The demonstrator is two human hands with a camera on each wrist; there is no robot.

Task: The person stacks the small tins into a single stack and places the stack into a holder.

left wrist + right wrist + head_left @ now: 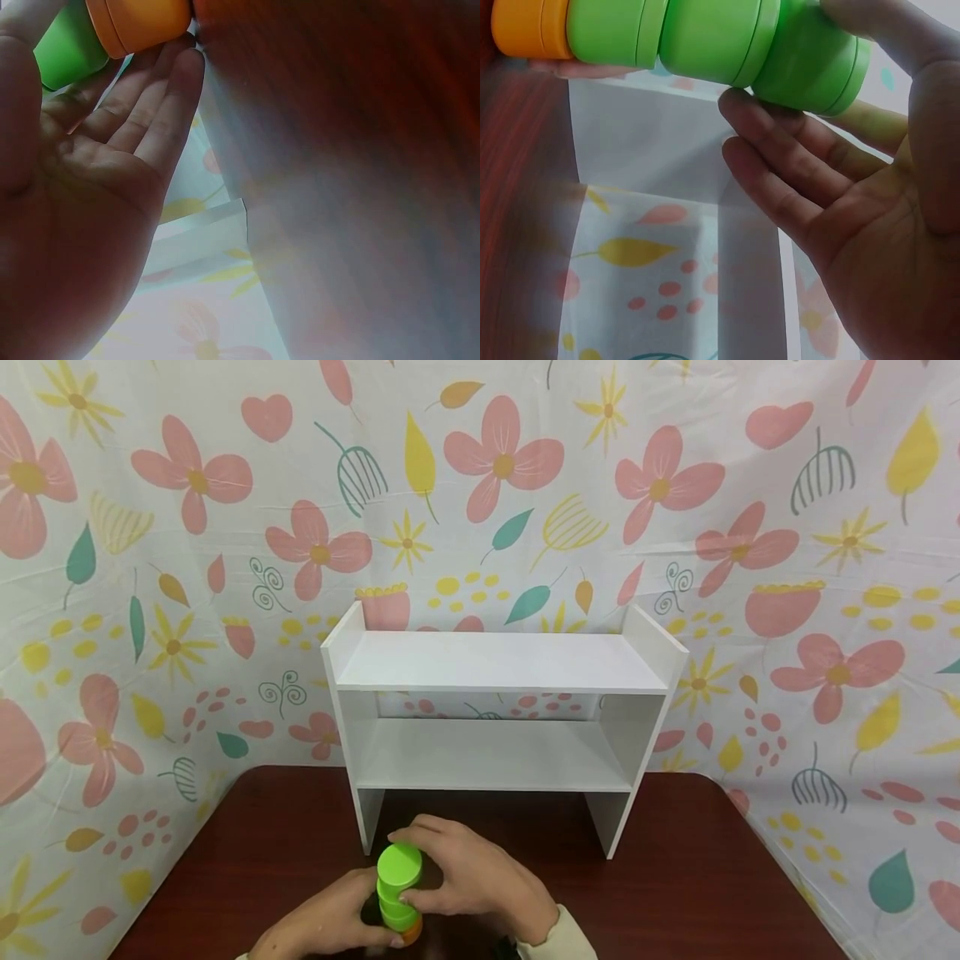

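Three green lidded jars and an orange lidded jar form a stack on the table, orange at the bottom. My right hand grips the top green jar between thumb and fingers. In the right wrist view that top jar sits slightly offset and tilted against the middle green jar; the lower green jar adjoins the orange one. My left hand holds the stack low down from the left, its thumb near the orange jar. Its fingertips are partly hidden behind the jars.
A white two-tier shelf stands on the dark reddish-brown table, just behind the hands. A patterned cloth with flowers and leaves hangs behind and at both sides of the table.
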